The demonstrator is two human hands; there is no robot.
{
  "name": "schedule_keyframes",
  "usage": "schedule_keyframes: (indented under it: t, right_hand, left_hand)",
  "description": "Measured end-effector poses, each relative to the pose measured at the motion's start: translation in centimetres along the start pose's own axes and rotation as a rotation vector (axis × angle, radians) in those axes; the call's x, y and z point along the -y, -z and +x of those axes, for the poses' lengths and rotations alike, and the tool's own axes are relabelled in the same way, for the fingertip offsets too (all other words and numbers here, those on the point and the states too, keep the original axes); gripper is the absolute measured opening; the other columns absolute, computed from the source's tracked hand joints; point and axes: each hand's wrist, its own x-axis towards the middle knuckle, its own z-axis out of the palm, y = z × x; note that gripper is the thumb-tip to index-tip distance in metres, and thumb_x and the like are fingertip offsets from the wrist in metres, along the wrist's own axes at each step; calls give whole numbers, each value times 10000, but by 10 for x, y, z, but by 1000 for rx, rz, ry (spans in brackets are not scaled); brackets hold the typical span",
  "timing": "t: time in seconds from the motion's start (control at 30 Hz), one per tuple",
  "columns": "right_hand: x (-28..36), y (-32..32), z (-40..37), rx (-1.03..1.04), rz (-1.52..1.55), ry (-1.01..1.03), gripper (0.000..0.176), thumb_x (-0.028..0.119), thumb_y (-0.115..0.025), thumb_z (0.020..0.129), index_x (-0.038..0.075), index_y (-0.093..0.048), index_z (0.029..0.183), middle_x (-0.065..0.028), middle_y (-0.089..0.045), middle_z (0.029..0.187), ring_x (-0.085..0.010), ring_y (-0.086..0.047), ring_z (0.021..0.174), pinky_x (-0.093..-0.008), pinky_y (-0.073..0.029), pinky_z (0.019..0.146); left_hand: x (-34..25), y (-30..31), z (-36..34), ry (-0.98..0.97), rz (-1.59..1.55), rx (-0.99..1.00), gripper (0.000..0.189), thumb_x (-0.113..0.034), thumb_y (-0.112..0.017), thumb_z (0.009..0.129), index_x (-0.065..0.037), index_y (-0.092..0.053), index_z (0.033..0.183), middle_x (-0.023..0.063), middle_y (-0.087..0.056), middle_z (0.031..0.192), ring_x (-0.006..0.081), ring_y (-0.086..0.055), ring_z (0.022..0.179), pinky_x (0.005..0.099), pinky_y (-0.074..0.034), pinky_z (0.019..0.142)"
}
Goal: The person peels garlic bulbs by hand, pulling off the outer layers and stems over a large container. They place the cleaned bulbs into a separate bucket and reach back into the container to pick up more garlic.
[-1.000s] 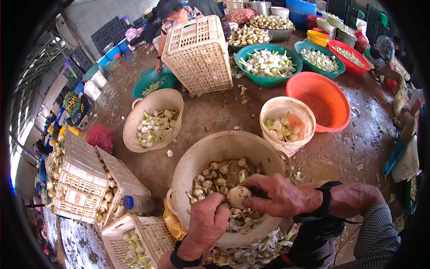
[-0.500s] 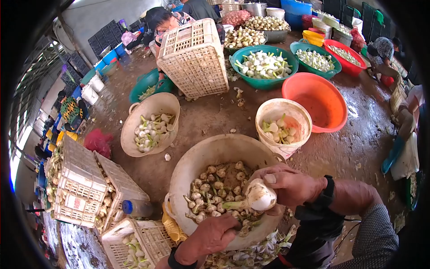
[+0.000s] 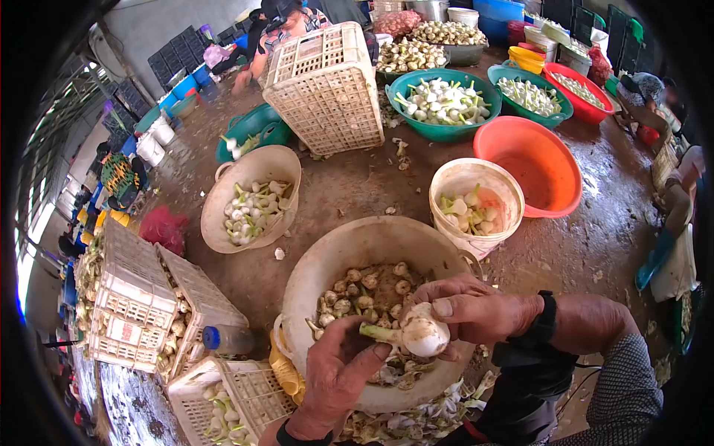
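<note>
Our right grip point(image 3: 483, 308) is clamped on the garlic bulb point(image 3: 426, 334), lower centre of frame over the beige tub point(image 3: 335, 256); our left grip point(image 3: 335, 375) gapes beside its stem point(image 3: 381, 333). If the soiled skin slides, we'd likely drop it among the small bulbs point(image 3: 364, 302). White bucket point(image 3: 462, 238) and red basin point(image 3: 532, 171) crowd us right of centre, crates point(image 3: 145, 286) lower left.

We see soft, fairly even light on the hands point(image 3: 476, 312), a blown-out white strip point(image 3: 27, 269) far to their left, wet glare on the floor point(image 3: 580, 241) beyond them to the right, and black, fisheye-bent edges all around.
</note>
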Motion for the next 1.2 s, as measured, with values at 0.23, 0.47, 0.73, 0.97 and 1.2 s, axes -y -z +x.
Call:
schedule_keyframes:
  t: [0.23, 0.47, 0.73, 0.97, 1.2]
  right_hand:
    - [-2, -2, 3, -165, -123, 24, 387, 353, -543, 979, -14, -569, 1100, -69, -638, 935, -120, -636, 696, -258, -541, 622]
    - [2, -13, 3, -199, -179, 61, 397, 304, -632, 945, -23, -541, 1150, -74, -636, 998, -132, -648, 769, -269, -553, 697]
    - [-10, -8, 8, -244, -288, 141, 446, 283, -728, 876, -32, -545, 1134, -96, -655, 1012, -155, -645, 859, -292, -531, 756]
    - [-12, -6, 6, -333, -793, 256, 570, 384, -778, 806, -51, -544, 1090, -180, -651, 967, -227, -640, 930, -357, -515, 811]
    - [-12, -10, 3, -312, -788, 282, 544, 381, -774, 812, -43, -554, 1072, -176, -653, 972, -228, -640, 933, -362, -514, 813]
  left_hand:
    - [-5, 3, -7, -277, 547, 52, 277, -174, -746, 837, 28, -615, 975, 110, -663, 809, 148, -632, 735, 279, -510, 670]
    - [-5, -1, -4, -271, 490, 85, 235, -176, -702, 888, 29, -615, 965, 84, -666, 784, 110, -606, 705, 272, -496, 640]
    - [-4, -3, -2, -174, 394, 64, 222, -171, -680, 895, 40, -617, 930, 62, -648, 739, 86, -579, 683, 264, -480, 611]
    - [7, 2, 2, -29, 322, 40, 175, -103, -635, 871, 66, -612, 911, 48, -624, 678, 82, -547, 608, 251, -446, 547]
    - [4, 0, 1, 74, 233, 26, 130, -55, -602, 847, 57, -621, 908, 58, -634, 696, 84, -550, 606, 251, -444, 546]
